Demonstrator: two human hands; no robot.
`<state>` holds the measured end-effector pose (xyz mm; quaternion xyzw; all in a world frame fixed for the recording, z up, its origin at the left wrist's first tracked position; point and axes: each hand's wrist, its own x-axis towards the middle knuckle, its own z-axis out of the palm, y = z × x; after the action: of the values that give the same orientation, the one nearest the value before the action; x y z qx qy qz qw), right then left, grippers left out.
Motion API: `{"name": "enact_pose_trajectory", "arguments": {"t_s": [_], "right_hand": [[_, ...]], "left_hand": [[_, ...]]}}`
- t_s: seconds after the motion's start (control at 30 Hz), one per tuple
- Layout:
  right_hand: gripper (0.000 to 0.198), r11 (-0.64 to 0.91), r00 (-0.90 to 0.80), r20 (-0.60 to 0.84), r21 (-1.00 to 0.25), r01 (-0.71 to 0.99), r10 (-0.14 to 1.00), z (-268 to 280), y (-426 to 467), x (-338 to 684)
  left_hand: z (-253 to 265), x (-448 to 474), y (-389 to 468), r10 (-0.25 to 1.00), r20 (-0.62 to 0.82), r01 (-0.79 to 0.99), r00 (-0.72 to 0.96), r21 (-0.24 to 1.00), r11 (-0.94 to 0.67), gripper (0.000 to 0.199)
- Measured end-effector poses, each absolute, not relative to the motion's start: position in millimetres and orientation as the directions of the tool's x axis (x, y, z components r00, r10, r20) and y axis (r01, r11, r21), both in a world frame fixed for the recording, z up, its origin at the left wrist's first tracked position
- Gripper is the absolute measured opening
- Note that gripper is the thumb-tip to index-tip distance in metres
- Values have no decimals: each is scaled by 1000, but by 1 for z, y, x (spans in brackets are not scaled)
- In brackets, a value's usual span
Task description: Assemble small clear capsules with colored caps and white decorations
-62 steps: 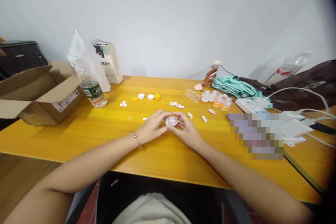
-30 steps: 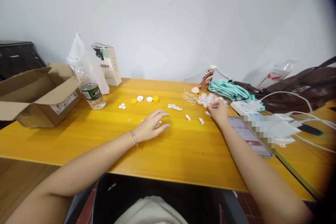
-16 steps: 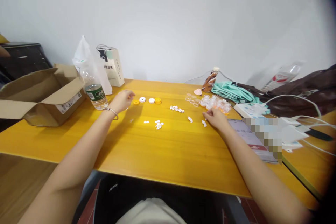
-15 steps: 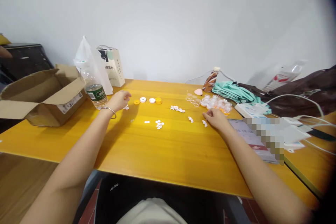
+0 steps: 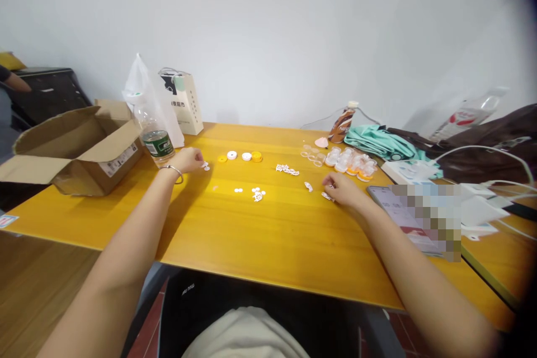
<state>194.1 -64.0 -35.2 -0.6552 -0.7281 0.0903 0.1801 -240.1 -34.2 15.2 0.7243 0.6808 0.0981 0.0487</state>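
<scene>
My left hand (image 5: pixel 189 160) reaches to the table's left side, fingers bent together at some small white pieces (image 5: pixel 206 166); what lies between the fingertips is hidden. On the right, my right hand (image 5: pixel 340 188) rests low with its fingers pinched. A bit of white shows between them, and a small white plastic part (image 5: pixel 327 196) lies just under the fingertips. Another curved white part (image 5: pixel 308 186) is to its left. In the middle lie a white openwork piece (image 5: pixel 257 196), small white discs (image 5: pixel 238 190) and a cluster of white openwork pieces (image 5: pixel 287 169).
Yellow and white round spools (image 5: pixel 246 156) sit farther back. Clear rings (image 5: pixel 312 154) and clear plastic cups (image 5: pixel 350 163) stand right, near a brown drink bottle (image 5: pixel 344 122) and a tablet (image 5: pixel 413 221). A cardboard box (image 5: pixel 79 151) and water bottle (image 5: pixel 157 142) stand left.
My left hand has lowered to the small white pieces, its fingers now closer together. My right fingers have drawn in over the white part. The view has shifted slightly.
</scene>
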Motion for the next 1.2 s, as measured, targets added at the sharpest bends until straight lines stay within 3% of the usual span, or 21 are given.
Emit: {"name": "enact_pose_trajectory", "arguments": {"t_s": [0.07,0.13,0.2,0.3,0.37,0.5,0.6,0.7,0.73,0.8,0.87,1.2], "right_hand": [[12,123,-73,145,-377,918,987,-35,-65,193],[12,130,-74,156,-386,913,985,-36,-65,191],[11,156,-89,179,-405,901,980,-36,-66,188],[11,207,-132,195,-438,875,972,-37,-69,182],[11,232,-158,193,-464,855,968,-38,-70,179],[9,257,-181,191,-536,804,965,-39,-72,176],[10,238,-164,178,-585,775,970,-40,-73,176],[12,220,-129,189,-617,756,974,-38,-74,174],[12,218,-119,197,-621,753,973,-37,-75,174],[12,218,-102,218,-623,751,971,-36,-76,172],[12,222,-87,240,-623,750,967,-35,-75,171],[12,295,-107,318,-631,718,942,-37,-75,170]], "left_hand": [[22,-218,-49,983,129,956,130,246,-158,18],[23,-186,-68,900,239,812,364,392,-432,21],[17,-153,-87,768,224,623,600,471,-624,20],[1,-115,-110,573,211,425,792,483,-766,11],[-9,-102,-119,530,211,388,821,475,-790,7],[-18,-98,-120,556,215,374,803,544,-751,8],[-15,-107,-106,658,252,438,710,573,-692,19],[-13,-129,-80,788,339,602,513,513,-612,26],[-13,-139,-70,829,380,716,410,428,-551,27],[-15,-159,-52,904,363,908,227,258,-331,33],[-19,-176,-38,938,328,968,109,180,-175,37],[-37,-172,-20,935,296,965,195,110,-236,31]]}}
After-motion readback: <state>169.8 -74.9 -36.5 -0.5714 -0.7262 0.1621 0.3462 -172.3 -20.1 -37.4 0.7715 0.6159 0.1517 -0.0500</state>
